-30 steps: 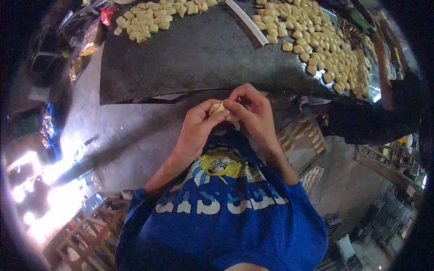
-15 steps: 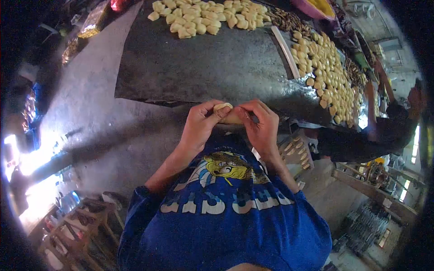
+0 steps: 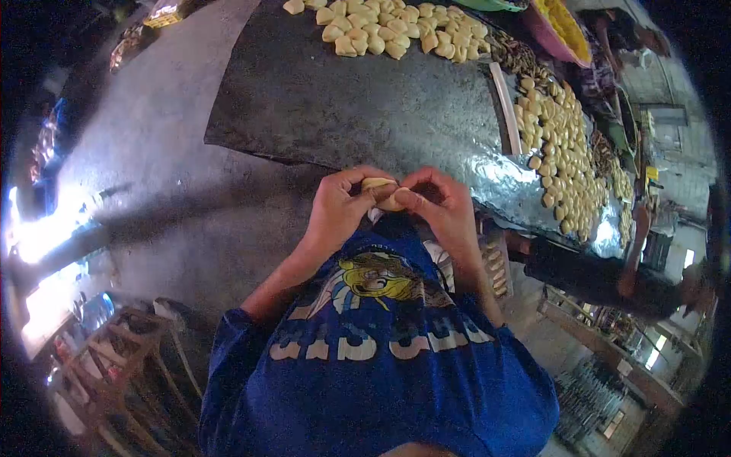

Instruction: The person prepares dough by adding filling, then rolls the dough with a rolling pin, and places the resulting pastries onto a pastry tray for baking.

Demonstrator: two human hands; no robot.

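A dough piece was held in front of the chest, above the blue T-shirt and just short of the near edge of the dark metal worktop. From the left, the left hand was clenched around the pale dough, with thumb and forefinger pinched on its upper edge. From the right, the right hand was closed on the same piece, its fingertips pressed against the seam beside the left thumb. Both hands were therefore grasping the one piece, which was touching nothing else.

For the fold to be done well, it was judged that the edge should be pinched evenly and lightly, the piece being turned a little between pinches, so that the seam would be sealed without the dough being torn or flattened.

Further back, a heap of shaped dough pieces was laid at the far end of the worktop. To the right, many more pieces were spread in rows on a foil-covered tray. At the far right, another person's arm was stretched toward that tray.

A cartoon print and large pale lettering were seen on the T-shirt, but the letters could not be read from this angle. No other writing or brand could be made out.
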